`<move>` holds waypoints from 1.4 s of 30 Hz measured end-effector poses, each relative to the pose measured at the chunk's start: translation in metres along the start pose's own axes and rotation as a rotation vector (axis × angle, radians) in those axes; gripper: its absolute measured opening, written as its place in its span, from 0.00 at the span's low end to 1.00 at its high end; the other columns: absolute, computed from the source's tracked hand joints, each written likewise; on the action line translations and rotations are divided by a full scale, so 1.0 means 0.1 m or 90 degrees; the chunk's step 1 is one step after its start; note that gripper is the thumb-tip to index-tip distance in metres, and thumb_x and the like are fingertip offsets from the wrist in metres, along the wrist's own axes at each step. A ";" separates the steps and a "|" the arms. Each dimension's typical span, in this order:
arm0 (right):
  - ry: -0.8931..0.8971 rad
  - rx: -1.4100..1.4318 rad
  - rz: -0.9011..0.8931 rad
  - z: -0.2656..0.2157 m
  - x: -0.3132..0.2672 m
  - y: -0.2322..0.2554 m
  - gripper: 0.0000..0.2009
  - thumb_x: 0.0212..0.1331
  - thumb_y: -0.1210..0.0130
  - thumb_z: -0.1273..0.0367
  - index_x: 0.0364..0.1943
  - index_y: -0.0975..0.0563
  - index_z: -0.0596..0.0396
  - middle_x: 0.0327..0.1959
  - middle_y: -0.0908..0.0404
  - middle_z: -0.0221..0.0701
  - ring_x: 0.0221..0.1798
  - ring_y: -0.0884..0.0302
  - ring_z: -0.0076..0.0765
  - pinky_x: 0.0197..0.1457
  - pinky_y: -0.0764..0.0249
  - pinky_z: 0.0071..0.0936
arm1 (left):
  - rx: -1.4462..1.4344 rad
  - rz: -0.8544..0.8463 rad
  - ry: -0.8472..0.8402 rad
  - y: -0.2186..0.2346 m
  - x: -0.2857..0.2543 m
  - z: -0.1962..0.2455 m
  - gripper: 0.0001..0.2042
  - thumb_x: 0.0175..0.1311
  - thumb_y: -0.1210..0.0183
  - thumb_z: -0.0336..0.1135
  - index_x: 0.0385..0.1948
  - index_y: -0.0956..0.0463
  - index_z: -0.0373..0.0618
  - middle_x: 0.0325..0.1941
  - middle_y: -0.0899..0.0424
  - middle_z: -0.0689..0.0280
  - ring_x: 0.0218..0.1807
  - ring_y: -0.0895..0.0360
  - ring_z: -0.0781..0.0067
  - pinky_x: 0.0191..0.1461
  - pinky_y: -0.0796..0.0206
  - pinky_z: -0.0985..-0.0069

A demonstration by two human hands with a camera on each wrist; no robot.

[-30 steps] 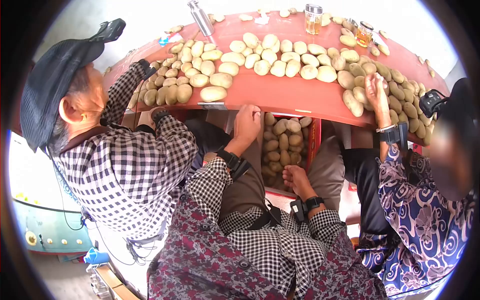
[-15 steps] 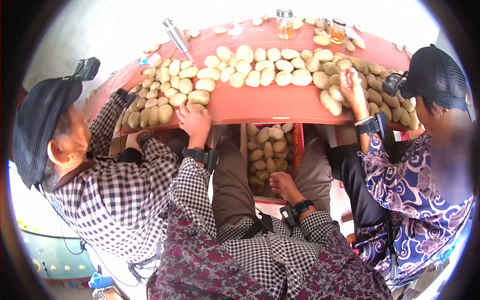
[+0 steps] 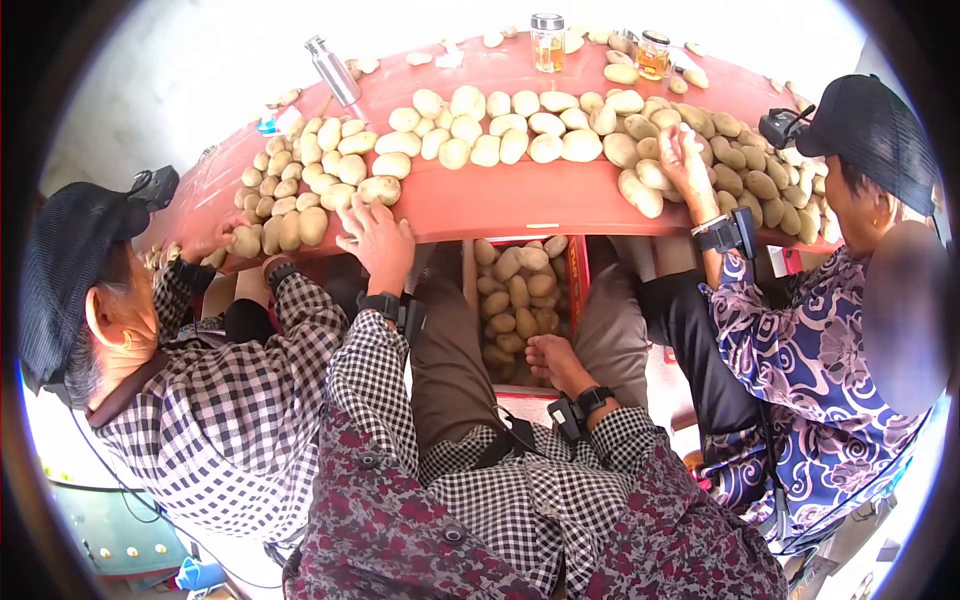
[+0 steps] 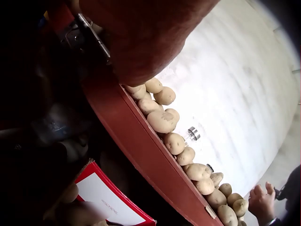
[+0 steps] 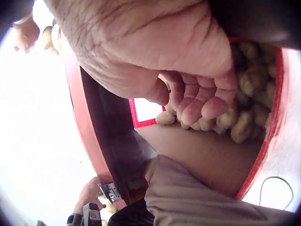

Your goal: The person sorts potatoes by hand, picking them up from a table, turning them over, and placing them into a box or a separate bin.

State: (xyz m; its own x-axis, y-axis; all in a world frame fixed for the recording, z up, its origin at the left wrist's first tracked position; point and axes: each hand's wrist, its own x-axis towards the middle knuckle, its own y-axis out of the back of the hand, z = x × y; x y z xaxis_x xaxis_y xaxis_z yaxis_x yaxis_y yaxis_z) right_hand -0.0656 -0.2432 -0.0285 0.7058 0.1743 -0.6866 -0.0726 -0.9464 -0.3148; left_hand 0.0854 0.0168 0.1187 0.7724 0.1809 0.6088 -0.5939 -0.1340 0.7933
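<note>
My left hand [image 3: 378,240] is at the table's front edge, fingers spread, just below a large potato [image 3: 379,190] at the end of the left pile; whether they touch is unclear. In the left wrist view that hand [image 4: 146,37] is a dark shape above potatoes [image 4: 162,121] lined along the edge. Over the box of potatoes [image 3: 518,292] between the knees hangs my right hand [image 3: 556,362], loosely curled. The right wrist view shows this hand [image 5: 155,52] with bent fingers and nothing in them, potatoes [image 5: 254,80] beyond.
Potatoes lie across the red table [image 3: 490,205] in piles and a middle band. A metal bottle [image 3: 332,70] and two jars [image 3: 548,45] [image 3: 653,56] stand behind. People sit at both sides; the right one's hand [image 3: 685,160] is over the right pile.
My left hand has moved left from the table's middle edge to the left pile, its fingers spreading. My right hand stays over the box. The left neighbour's far hand has drawn back toward the front edge.
</note>
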 end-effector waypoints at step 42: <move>0.285 0.000 -0.239 -1.79 -0.34 -0.52 0.17 0.67 0.56 0.59 0.51 0.31 0.54 0.39 0.26 0.28 0.27 0.27 0.25 0.27 0.29 0.19 | -0.132 -0.409 -0.360 -0.41 0.41 0.26 0.28 0.34 0.27 0.26 0.40 0.32 0.34 0.38 0.19 0.48 0.46 0.21 0.46 0.47 0.28 0.59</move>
State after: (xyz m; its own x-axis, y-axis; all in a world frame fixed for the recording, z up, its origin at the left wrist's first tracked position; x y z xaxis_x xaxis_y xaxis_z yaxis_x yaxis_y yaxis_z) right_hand 0.0406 -0.2487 0.1284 0.9121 0.3663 -0.1841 0.2405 -0.8417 -0.4833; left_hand 0.1469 0.0047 0.1114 0.9343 -0.3566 -0.0012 0.0079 0.0174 0.9998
